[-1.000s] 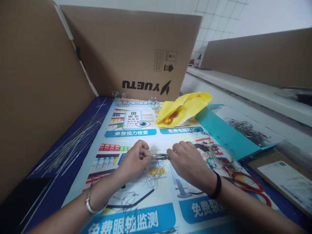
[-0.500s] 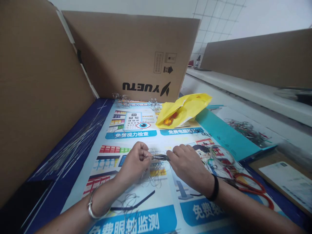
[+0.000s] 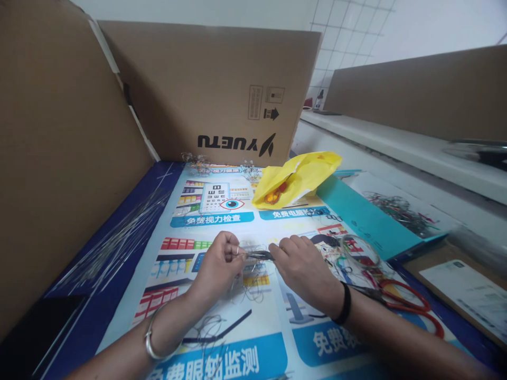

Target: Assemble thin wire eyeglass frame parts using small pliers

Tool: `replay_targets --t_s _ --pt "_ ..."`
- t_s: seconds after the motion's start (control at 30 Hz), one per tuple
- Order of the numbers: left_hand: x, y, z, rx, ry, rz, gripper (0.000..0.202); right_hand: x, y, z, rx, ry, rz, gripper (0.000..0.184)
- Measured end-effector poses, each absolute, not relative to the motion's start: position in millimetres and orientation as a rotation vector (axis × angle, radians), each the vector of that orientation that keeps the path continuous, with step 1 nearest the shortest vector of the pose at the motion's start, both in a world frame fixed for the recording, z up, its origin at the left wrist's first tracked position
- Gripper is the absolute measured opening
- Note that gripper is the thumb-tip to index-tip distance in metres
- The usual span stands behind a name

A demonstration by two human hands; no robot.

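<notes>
Over poster point(image 3: 259, 226): pliers point(image 3: 260, 255), handles hidden inside right grip point(image 3: 303, 265); faint wire point(image 3: 253, 289) in left grip point(image 3: 222, 262).

The view is dim, softly lit, and stretched toward edges.

Straight silvery metal wires point(image 3: 119, 232) line the left edge of the blue table point(image 3: 154, 178); thin grey curled wires point(image 3: 253, 289) lie mid-table, red-handled metal scissors point(image 3: 378, 295) toward the right edge, an open yellow packet point(image 3: 301, 178) farther back.
</notes>
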State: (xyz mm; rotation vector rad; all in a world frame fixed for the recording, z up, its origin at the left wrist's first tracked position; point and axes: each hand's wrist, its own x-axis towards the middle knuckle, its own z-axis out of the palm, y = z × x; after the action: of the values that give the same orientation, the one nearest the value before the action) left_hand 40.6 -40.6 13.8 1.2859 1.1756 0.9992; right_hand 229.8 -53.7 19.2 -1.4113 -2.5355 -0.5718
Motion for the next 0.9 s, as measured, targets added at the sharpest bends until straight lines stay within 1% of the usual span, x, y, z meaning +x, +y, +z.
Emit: replay_targets --t_s 0.53,0.9 --pt "37.8 -38.7 14.7 1.217 1.082 0.98 0.023 232.3 -49.1 15.3 -1.388 -2.526 -0.438 0.008" --pt "37.3 -39.1 15.5 1.105 0.99 0.981 0.025 234.0 -49.6 18.7 -1.368 -2.508 -0.397 0.013"
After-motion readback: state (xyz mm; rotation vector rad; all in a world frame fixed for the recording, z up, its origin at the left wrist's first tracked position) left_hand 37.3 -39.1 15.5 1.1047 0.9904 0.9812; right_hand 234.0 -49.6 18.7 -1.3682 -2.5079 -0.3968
